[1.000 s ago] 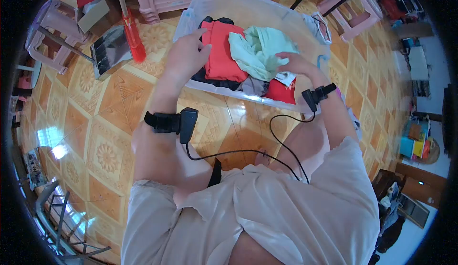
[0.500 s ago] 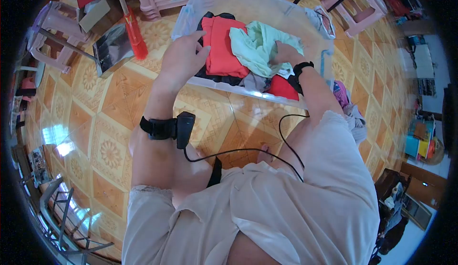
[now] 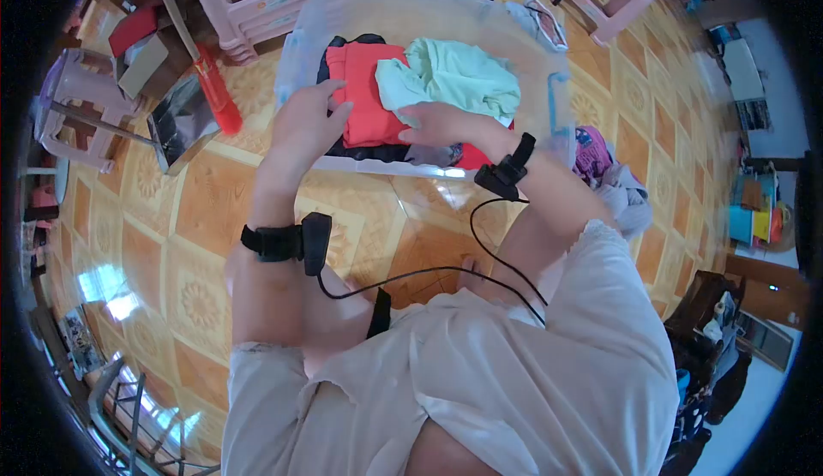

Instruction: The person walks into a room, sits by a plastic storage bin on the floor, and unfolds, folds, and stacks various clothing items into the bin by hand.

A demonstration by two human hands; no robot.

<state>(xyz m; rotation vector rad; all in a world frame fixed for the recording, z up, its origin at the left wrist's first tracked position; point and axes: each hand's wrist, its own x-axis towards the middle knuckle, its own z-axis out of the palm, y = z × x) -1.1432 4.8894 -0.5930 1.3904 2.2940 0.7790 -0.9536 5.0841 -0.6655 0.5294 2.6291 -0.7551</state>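
A clear plastic bin holds clothes. Inside lie a folded red garment, a rumpled mint-green cloth to its right, dark fabric under the red one, a grey piece and another red piece near the front wall. My left hand rests at the red garment's left edge, thumb and fingers apart. Across the front of the bin reaches my right hand, its fingers spread by the lower edge of the green cloth and the red garment. Neither hand visibly grips anything. Its palm side is hidden.
Pink stools stand behind the bin at the left, with a red broom and a dustpan beside them. Another pink stool is at the back right. Pink and grey cloth lies right of the bin. A black cable joins my wristbands.
My right hand has moved left, off the green cloth toward the red garment. The green cloth now lies more spread out. The view has shifted; my left hand stays by the red garment.
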